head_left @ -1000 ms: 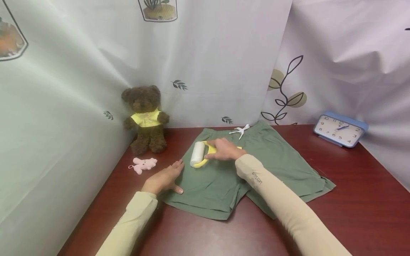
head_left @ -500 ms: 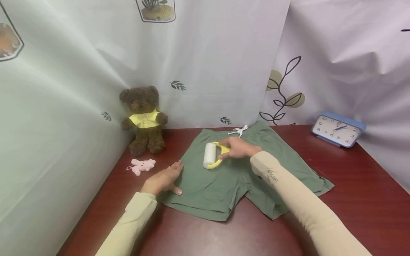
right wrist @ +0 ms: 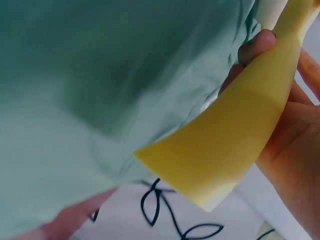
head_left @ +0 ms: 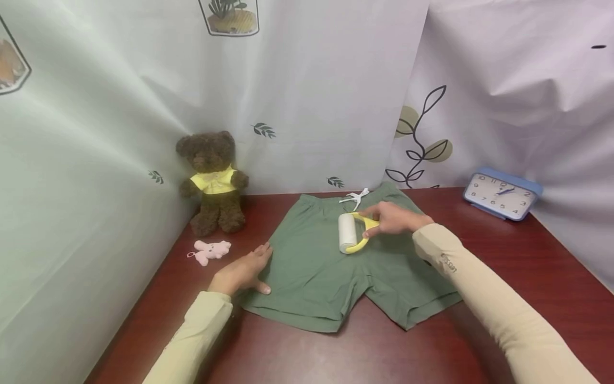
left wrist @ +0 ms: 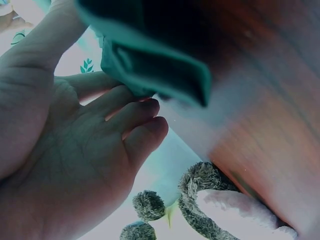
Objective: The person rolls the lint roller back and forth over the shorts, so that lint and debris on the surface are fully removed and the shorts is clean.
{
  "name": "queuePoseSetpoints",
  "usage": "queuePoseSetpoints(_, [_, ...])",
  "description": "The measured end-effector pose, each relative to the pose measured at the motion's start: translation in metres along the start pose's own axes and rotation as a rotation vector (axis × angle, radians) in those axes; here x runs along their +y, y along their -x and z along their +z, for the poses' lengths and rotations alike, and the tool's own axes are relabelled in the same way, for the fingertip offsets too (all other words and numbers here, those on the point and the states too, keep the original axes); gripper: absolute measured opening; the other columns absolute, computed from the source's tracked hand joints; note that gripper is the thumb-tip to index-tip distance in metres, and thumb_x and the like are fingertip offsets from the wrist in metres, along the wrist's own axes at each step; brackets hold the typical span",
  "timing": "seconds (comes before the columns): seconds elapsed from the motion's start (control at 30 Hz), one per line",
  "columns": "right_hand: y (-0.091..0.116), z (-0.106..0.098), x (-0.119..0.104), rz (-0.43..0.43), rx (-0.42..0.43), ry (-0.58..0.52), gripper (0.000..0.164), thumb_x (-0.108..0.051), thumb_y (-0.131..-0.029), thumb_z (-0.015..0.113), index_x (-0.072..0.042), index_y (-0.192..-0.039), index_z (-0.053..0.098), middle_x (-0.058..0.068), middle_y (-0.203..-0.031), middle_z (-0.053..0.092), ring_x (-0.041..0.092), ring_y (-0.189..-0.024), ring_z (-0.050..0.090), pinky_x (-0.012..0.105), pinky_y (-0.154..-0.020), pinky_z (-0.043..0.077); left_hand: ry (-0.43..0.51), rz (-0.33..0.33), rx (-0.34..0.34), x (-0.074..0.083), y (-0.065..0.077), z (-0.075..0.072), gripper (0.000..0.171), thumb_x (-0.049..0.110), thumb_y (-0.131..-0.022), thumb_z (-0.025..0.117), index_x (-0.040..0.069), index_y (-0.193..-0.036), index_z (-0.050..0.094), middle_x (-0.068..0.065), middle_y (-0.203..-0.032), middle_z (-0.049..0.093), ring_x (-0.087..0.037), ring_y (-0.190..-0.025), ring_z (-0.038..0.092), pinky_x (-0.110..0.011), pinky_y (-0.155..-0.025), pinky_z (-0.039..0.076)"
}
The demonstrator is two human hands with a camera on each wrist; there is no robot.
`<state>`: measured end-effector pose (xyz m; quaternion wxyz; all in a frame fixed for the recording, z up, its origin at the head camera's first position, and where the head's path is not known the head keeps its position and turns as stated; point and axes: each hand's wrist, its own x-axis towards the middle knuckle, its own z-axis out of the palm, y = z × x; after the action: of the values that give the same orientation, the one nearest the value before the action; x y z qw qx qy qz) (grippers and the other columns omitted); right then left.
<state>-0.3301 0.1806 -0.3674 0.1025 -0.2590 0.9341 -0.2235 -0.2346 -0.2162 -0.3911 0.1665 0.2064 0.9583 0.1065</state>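
Green shorts (head_left: 307,272) with a white drawstring lie spread on the dark red table. My right hand (head_left: 394,217) grips the yellow handle of a lint roller, whose white cylinder (head_left: 347,233) is on the shorts near their middle, below the drawstring. In the right wrist view the flared yellow handle (right wrist: 215,135) runs along my palm, fingers and thumb around it. My left hand (head_left: 243,272) rests with fingers extended on the left edge of the shorts. From the left wrist its palm (left wrist: 75,145) shows beside a fold of the green cloth (left wrist: 150,65).
A brown teddy bear (head_left: 216,184) in a yellow top sits at the back left, with a small pink plush toy (head_left: 211,250) in front of it. At the back right stands a blue alarm clock (head_left: 501,194). Pale patterned curtains (head_left: 316,106) enclose the table.
My right hand has moved to the right with the lint roller, from the left leg of the shorts to their middle. The left hand stays at the left edge.
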Motion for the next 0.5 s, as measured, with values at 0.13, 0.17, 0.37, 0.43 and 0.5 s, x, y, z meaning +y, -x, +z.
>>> queuePoseSetpoints(0.13, [0.009, -0.007, 0.012, -0.001, -0.003, 0.010, 0.070, -0.035, -0.080, 0.084, -0.003, -0.138, 0.061, 0.007, -0.086, 0.071, 0.013, -0.071, 0.051, 0.027, -0.064, 0.043, 0.000, -0.001, -0.006, 0.000, -0.001, 0.000, 0.103, 0.024, -0.076, 0.085, -0.009, -0.155, 0.026, -0.026, -0.166, 0.018, -0.046, -0.153, 0.022, -0.056, -0.123, 0.026])
queuePoseSetpoints(0.17, [0.012, -0.009, 0.015, 0.000, -0.009, 0.007, 0.070, -0.036, -0.080, 0.084, -0.002, -0.138, 0.061, 0.008, -0.086, 0.072, 0.013, -0.070, 0.051, 0.027, -0.064, 0.043, 0.002, -0.004, -0.009, 0.000, -0.001, 0.000, 0.103, 0.024, -0.076, 0.085, -0.008, -0.155, 0.026, -0.026, -0.166, 0.018, -0.046, -0.153, 0.022, -0.056, -0.123, 0.026])
queuePoseSetpoints(0.37, [0.026, -0.022, 0.035, 0.013, -0.024, 0.040, 0.070, -0.038, -0.079, 0.085, -0.003, -0.135, 0.063, 0.008, -0.096, 0.075, 0.012, -0.074, 0.055, 0.026, -0.065, 0.047, 0.004, -0.009, -0.017, 0.001, -0.002, 0.001, 0.103, 0.024, -0.077, 0.084, -0.008, -0.155, 0.025, -0.026, -0.166, 0.017, -0.045, -0.153, 0.021, -0.056, -0.124, 0.026])
queuePoseSetpoints(0.43, [0.032, -0.028, 0.041, 0.024, -0.032, 0.047, 0.071, -0.038, -0.078, 0.085, -0.002, -0.135, 0.063, 0.008, -0.096, 0.075, 0.012, -0.072, 0.056, 0.027, -0.064, 0.048, -0.001, -0.005, -0.015, 0.000, -0.003, 0.000, 0.103, 0.024, -0.076, 0.085, -0.008, -0.155, 0.026, -0.027, -0.166, 0.018, -0.046, -0.153, 0.022, -0.056, -0.123, 0.026])
queuePoseSetpoints(0.5, [0.039, -0.035, 0.046, 0.040, -0.042, 0.052, 0.072, -0.038, -0.078, 0.085, -0.001, -0.135, 0.062, 0.010, -0.096, 0.076, 0.012, -0.070, 0.057, 0.027, -0.062, 0.048, -0.005, 0.001, -0.010, 0.000, -0.003, 0.000, 0.103, 0.024, -0.077, 0.085, -0.009, -0.155, 0.026, -0.027, -0.166, 0.019, -0.045, -0.153, 0.021, -0.056, -0.123, 0.026])
